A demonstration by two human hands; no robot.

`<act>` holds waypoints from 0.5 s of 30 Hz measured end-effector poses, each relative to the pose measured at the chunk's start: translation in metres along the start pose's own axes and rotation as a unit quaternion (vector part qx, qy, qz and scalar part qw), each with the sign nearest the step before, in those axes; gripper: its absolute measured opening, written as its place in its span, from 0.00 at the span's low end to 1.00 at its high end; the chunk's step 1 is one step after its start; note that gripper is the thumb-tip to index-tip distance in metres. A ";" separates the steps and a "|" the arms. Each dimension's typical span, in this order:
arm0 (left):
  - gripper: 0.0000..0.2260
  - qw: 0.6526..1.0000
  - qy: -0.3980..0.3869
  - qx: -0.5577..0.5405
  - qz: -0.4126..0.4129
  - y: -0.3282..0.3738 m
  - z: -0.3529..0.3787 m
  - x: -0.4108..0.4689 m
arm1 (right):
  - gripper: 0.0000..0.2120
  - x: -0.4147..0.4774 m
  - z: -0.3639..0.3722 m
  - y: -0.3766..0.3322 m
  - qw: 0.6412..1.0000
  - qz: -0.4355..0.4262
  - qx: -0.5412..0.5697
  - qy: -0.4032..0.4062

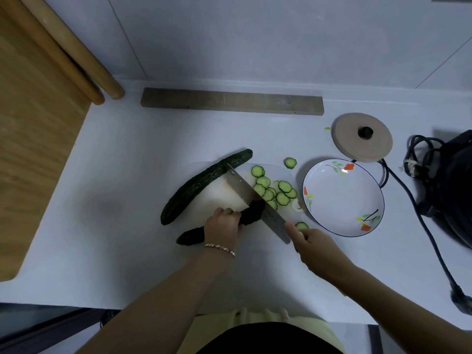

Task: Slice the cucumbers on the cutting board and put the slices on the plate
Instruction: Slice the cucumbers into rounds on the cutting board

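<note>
A white cutting board (217, 198) lies on the white counter. My left hand (224, 227) pins a dark cucumber (251, 213) on the board. My right hand (313, 245) grips a wide knife (249, 194); the blade rests across the cucumber's cut end. Several green slices (274, 191) are heaped right of the blade. One slice (290, 162) lies off the board at the back, another (302, 225) by my right thumb. A second, whole cucumber (204, 185) lies along the board's left edge. The flowered plate (343, 198) stands to the right with nothing in it.
A round wooden lid (362, 140) sits behind the plate. A black appliance (457, 185) with a coiled cord (419, 154) fills the right edge. A grey wooden strip (232, 101) lies along the back wall. A wooden board (33, 139) and rolling pins (84, 62) occupy the left.
</note>
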State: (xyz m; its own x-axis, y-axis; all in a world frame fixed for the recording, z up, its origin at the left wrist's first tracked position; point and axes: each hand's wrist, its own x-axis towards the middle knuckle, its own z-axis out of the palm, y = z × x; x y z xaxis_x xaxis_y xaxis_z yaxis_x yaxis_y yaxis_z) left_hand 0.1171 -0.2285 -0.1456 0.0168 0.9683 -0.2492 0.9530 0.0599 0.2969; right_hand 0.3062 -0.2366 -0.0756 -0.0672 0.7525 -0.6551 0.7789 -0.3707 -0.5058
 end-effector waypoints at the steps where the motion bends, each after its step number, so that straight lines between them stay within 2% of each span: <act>1: 0.08 1.000 0.002 0.005 0.002 0.001 -0.001 0.000 | 0.27 0.000 0.000 0.000 1.000 -0.004 -0.009 0.002; 6: 0.13 0.998 -0.034 0.056 -0.010 0.000 0.002 -0.001 | 0.26 -0.005 -0.001 -0.002 0.997 -0.044 -0.061 0.026; 10: 0.12 0.997 -0.049 0.053 -0.022 0.005 -0.003 0.000 | 0.25 -0.009 0.002 0.000 0.995 -0.046 -0.081 0.032; 12: 0.09 0.999 0.014 0.043 -0.005 0.006 -0.004 0.000 | 0.22 -0.006 0.007 -0.003 0.998 -0.022 -0.037 0.037; 15: 0.17 1.000 0.025 0.018 0.004 0.005 0.001 -0.001 | 0.23 0.005 0.013 -0.002 0.999 -0.011 -0.030 0.018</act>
State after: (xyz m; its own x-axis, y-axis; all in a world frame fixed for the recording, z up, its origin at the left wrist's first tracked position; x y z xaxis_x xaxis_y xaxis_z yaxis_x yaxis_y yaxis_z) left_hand 0.1223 -0.2291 -0.1452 0.0108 0.9798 -0.1996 0.9629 0.0436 0.2662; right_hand 0.2962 -0.2396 -0.0856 -0.0635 0.7798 -0.6229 0.8133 -0.3213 -0.4851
